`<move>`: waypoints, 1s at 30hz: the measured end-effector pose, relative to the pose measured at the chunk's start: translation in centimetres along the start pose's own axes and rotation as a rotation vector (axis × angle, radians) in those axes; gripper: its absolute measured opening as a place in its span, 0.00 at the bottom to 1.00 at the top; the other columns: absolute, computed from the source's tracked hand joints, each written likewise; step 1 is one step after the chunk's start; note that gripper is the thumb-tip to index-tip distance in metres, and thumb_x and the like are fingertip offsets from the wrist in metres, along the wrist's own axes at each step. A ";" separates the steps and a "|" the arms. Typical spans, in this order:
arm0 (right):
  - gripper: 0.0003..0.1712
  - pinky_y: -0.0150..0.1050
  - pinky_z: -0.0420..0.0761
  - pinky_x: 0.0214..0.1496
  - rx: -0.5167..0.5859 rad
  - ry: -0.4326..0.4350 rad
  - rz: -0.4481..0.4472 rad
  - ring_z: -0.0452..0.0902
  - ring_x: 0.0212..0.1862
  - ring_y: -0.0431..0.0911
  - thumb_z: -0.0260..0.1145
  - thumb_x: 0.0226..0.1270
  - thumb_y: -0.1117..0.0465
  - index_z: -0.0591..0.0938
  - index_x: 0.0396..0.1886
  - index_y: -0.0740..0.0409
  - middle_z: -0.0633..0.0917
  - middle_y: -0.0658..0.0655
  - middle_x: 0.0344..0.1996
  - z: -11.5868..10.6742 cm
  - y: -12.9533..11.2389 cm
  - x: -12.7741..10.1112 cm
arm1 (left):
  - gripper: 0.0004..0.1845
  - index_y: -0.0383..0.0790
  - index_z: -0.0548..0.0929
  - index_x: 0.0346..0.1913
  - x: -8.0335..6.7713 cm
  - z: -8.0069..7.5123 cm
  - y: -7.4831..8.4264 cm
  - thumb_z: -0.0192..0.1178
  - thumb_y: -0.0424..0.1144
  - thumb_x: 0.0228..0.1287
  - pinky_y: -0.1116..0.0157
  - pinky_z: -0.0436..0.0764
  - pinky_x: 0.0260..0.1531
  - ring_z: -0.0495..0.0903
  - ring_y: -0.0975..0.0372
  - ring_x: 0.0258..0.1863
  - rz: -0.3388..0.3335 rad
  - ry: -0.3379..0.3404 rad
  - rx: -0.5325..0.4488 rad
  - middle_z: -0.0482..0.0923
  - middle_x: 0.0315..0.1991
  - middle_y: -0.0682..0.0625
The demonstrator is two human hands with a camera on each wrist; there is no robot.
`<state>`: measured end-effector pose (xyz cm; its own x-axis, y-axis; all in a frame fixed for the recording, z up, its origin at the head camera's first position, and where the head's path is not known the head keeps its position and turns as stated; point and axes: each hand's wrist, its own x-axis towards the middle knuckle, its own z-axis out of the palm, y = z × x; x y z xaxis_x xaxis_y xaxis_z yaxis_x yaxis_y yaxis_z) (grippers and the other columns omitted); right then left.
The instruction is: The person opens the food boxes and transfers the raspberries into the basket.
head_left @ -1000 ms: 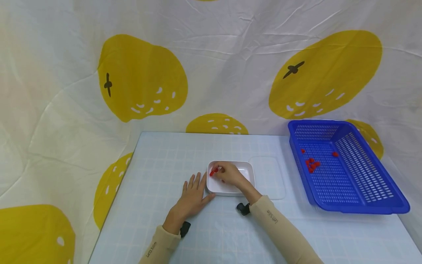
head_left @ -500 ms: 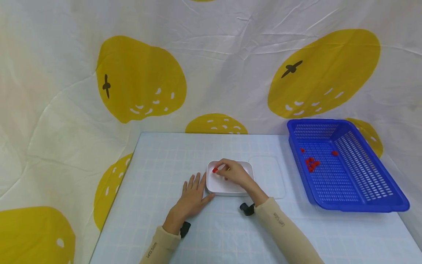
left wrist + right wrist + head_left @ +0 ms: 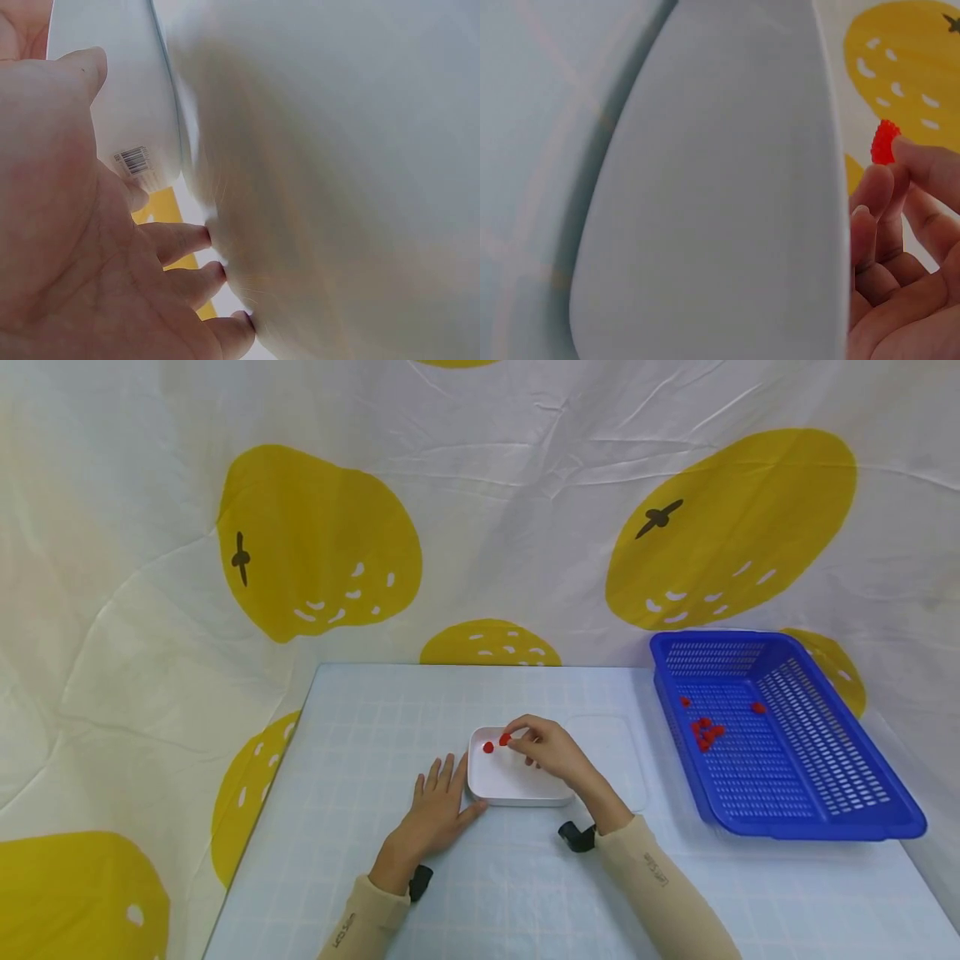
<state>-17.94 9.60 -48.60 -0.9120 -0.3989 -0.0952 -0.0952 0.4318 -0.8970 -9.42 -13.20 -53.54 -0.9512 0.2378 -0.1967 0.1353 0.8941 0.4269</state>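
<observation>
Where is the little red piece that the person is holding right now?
In the head view the red piece sits pinched in the right hand, just over the white dish near the table's middle, beside another red piece lying in the dish.

Head looks down; wrists close on dish (image 3: 517,781).

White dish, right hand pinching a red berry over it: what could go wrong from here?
1. The right hand holds the red berry only at its fingertips; such a small piece could slip and roll onto the table.
2. The white dish is steadied only by the left hand resting flat against its side, so a nudge might slide it.
3. The clear lid lies beside the dish, hard to see, easy to bump.
</observation>
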 end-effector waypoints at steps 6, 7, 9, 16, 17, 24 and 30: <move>0.10 0.45 0.81 0.32 0.039 0.026 0.026 0.77 0.30 0.60 0.68 0.71 0.59 0.85 0.50 0.51 0.84 0.68 0.34 -1.3 0.1 -0.7 | 0.49 0.45 0.45 0.81 -0.1 0.1 0.0 0.55 0.63 0.70 0.39 0.42 0.71 0.39 0.42 0.78 -0.001 0.006 -0.001 0.44 0.80 0.39; 0.10 0.46 0.81 0.32 0.045 0.031 0.033 0.77 0.30 0.60 0.68 0.71 0.58 0.85 0.49 0.51 0.84 0.68 0.34 -1.5 0.1 -0.9 | 0.49 0.45 0.45 0.81 -0.1 0.1 0.0 0.55 0.63 0.70 0.39 0.42 0.71 0.39 0.42 0.78 0.000 0.008 -0.002 0.44 0.80 0.39; 0.09 0.48 0.81 0.33 0.053 0.039 0.044 0.77 0.32 0.63 0.67 0.71 0.58 0.85 0.49 0.50 0.84 0.69 0.34 -1.9 0.1 -1.1 | 0.48 0.45 0.45 0.81 -0.1 0.2 0.0 0.55 0.63 0.70 0.39 0.42 0.71 0.39 0.42 0.78 0.000 0.010 -0.004 0.44 0.80 0.39; 0.10 0.46 0.79 0.32 0.046 0.068 0.048 0.77 0.31 0.61 0.67 0.71 0.58 0.85 0.49 0.51 0.83 0.70 0.34 -3.4 0.0 -1.8 | 0.48 0.44 0.45 0.81 -0.1 0.3 0.0 0.55 0.63 0.70 0.39 0.42 0.71 0.39 0.43 0.78 0.001 0.016 -0.002 0.44 0.80 0.39; 0.10 0.45 0.79 0.33 0.044 0.073 0.051 0.77 0.31 0.60 0.67 0.71 0.57 0.85 0.50 0.51 0.83 0.70 0.34 -3.7 0.0 -1.9 | 0.48 0.44 0.45 0.81 -0.1 0.3 0.0 0.55 0.63 0.70 0.39 0.42 0.71 0.39 0.43 0.78 0.002 0.017 -0.002 0.44 0.80 0.39; 0.13 0.50 0.80 0.36 0.031 0.099 0.057 0.77 0.35 0.64 0.67 0.71 0.55 0.83 0.52 0.53 0.82 0.70 0.35 -5.7 -0.1 -2.7 | 0.48 0.45 0.44 0.81 -0.1 0.2 -0.1 0.53 0.64 0.71 0.40 0.42 0.72 0.39 0.43 0.78 0.010 0.012 -0.006 0.43 0.80 0.39; 0.15 0.43 0.81 0.34 0.012 0.145 0.053 0.77 0.33 0.62 0.67 0.72 0.56 0.83 0.53 0.54 0.82 0.64 0.30 -7.5 -0.3 -3.5 | 0.48 0.44 0.44 0.81 -0.1 0.1 -0.1 0.53 0.64 0.71 0.39 0.42 0.71 0.39 0.43 0.78 0.024 0.017 -0.014 0.44 0.80 0.38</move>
<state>-17.68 16.90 -44.76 -0.9639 -0.2540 -0.0802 -0.0411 0.4391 -0.8975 -9.28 -13.32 -53.68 -0.9522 0.2528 -0.1713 0.1546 0.8829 0.4433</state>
